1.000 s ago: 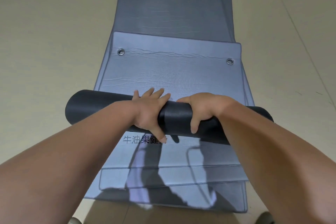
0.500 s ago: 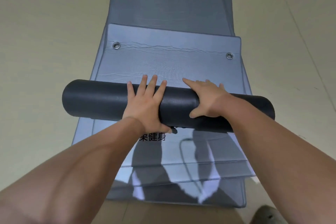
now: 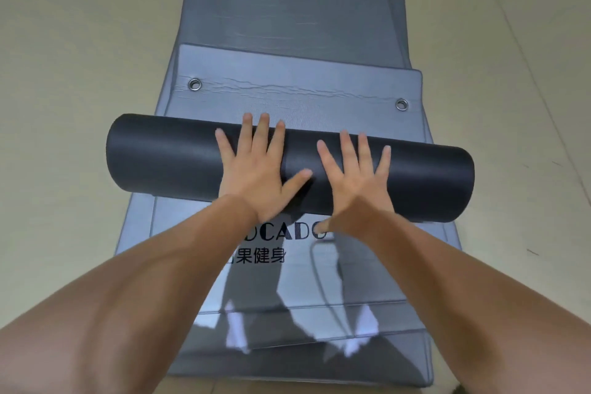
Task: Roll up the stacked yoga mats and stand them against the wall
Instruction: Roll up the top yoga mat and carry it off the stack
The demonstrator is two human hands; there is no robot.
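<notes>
Left hand (image 3: 256, 173): wide open, palm down on top of the dark rolled mat (image 3: 166, 157), fingers (image 3: 248, 128) straight and spread, tips reaching just over the roll's far edge. Thumb out to the side along the roll.

Right hand (image 3: 355, 179): also wide open and splayed, pressed flat on the roll just beside the left; thumb down at the near edge.

Roll lying crosswise on the flat grey mat (image 3: 303, 99), ends overhanging both sides, near the two grommets (image 3: 194, 84) at that mat's far end. More grey mats stacked beneath, on a beige floor (image 3: 80, 73).

Against one second ago: both hands then curled round the roll, now flattened. Roll closer to the grommets. Printed lettering (image 3: 287, 233) more uncovered on the near side, Latin letters now showing above the Chinese characters.
</notes>
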